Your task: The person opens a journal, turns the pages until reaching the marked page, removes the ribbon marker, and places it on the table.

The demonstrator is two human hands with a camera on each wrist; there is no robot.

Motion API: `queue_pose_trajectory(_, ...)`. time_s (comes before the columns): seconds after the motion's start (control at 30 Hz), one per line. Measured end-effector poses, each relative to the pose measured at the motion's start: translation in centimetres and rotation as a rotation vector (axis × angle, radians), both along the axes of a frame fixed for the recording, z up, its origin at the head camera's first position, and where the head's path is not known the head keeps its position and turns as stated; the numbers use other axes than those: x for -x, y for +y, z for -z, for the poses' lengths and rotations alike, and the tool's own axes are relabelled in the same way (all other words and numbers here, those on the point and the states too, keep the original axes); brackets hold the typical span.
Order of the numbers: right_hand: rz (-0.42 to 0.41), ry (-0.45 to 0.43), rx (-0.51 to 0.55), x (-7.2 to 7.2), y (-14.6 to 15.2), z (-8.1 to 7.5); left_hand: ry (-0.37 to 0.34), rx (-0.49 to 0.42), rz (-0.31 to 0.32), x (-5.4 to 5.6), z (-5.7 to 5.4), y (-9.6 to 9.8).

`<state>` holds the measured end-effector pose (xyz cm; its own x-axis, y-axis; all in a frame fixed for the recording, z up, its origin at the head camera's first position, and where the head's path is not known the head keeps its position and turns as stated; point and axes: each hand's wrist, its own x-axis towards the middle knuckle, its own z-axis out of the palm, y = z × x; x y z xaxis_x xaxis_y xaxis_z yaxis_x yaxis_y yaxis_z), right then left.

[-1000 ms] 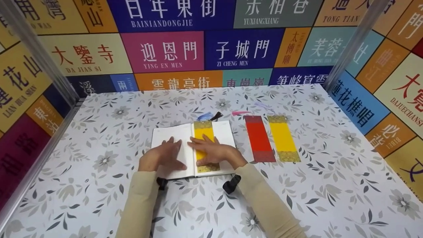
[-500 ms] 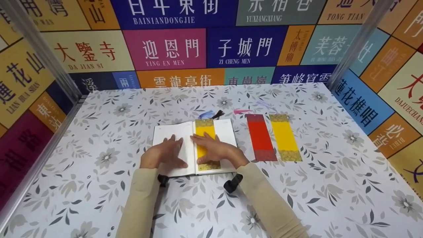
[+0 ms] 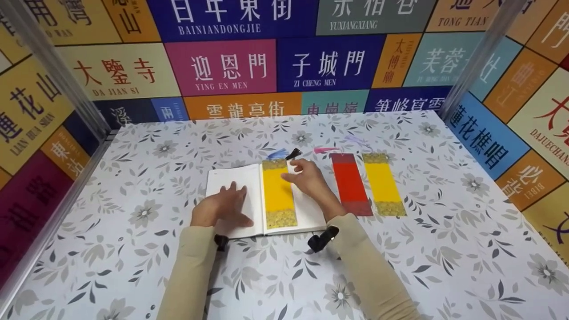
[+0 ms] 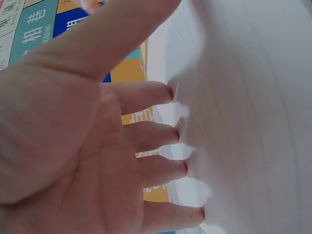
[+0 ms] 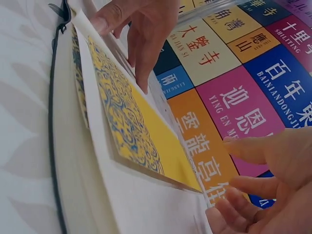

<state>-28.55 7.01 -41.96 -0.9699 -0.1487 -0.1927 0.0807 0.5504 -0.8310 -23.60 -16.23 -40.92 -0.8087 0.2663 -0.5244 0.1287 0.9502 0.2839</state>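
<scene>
An open notebook (image 3: 238, 178) with white pages lies on the table. On its right page rests a yellow bookmark (image 3: 276, 189) with patterned gold ends; the blue tassel (image 3: 278, 154) lies past the top edge. My left hand (image 3: 222, 205) presses the left page with spread fingertips (image 4: 165, 92). Beside the bookmark's upper right edge is my right hand (image 3: 311, 180), thumb and fingers apart, nothing seen between them. In the right wrist view, a second patterned strip (image 5: 78, 73) peeks out beneath the page. A black tassel (image 3: 294, 154) lies beside the blue one.
Right of the notebook lie a red bookmark (image 3: 352, 184) with a pink tassel and another yellow bookmark (image 3: 385, 184) with a lilac tassel. The floral-covered table (image 3: 133, 258) meets colourful lettered panels (image 3: 222, 66) at the back and sides.
My right hand has lifted from the yellow bookmark and moved right and away toward the page's upper right, uncovering the bookmark. The left hand stays on the left page.
</scene>
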Motion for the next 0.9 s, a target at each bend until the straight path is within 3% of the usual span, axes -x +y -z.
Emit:
queue_pose_trajectory(0.1,0.075,-0.084,0.033,0.0,0.1,0.0,0.010,0.018,0.024,0.1,0.2,0.2)
queue_pose_trajectory(0.27,0.085,-0.158,-0.050,-0.2,-0.4,0.1,-0.002,0.042,0.012,0.2,0.1,0.3)
queue_pose_trajectory(0.6,0.106,-0.051,-0.282,-1.4,-2.3,1.1,0.029,0.059,0.037,0.2,0.0,0.4)
queue_pose_trajectory(0.9,0.058,-0.005,-0.411,-2.3,-3.0,1.1,-0.010,0.027,-0.015,0.0,0.2,0.2)
